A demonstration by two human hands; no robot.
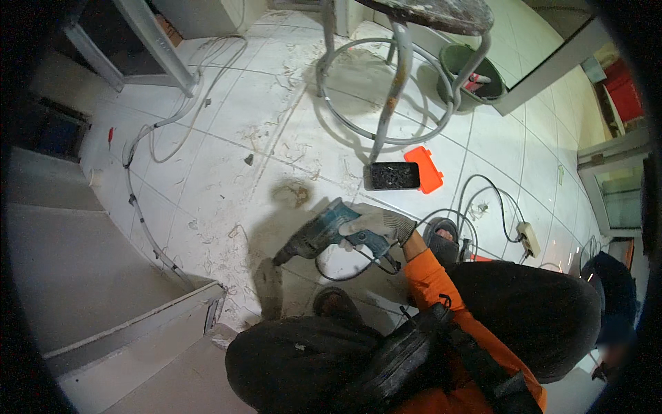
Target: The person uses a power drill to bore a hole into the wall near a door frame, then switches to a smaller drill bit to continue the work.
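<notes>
A teal and black power drill (pixel 314 231) is in my right hand (pixel 370 222), which wears a pale knit glove. My fingers wrap round its handle, and its dark nose points down and left, above the tiled floor. A black cord (pixel 338 278) loops from the handle's base. My right arm, in an orange sleeve (pixel 429 277), reaches forward over my knees. Ahead of the hand lies an open black case (pixel 392 176) full of small dark pieces, possibly screws, with its orange lid (pixel 427 170) folded out. My left hand is not visible.
A round stool (pixel 396 96) with metal legs stands ahead, beside a green bucket (pixel 471 65). Cables (pixel 141 217) trail along the left. A power strip (pixel 528 239) sits at right, near another person in dark clothing (pixel 614 290). Dust and shavings cover the tiles (pixel 227 172).
</notes>
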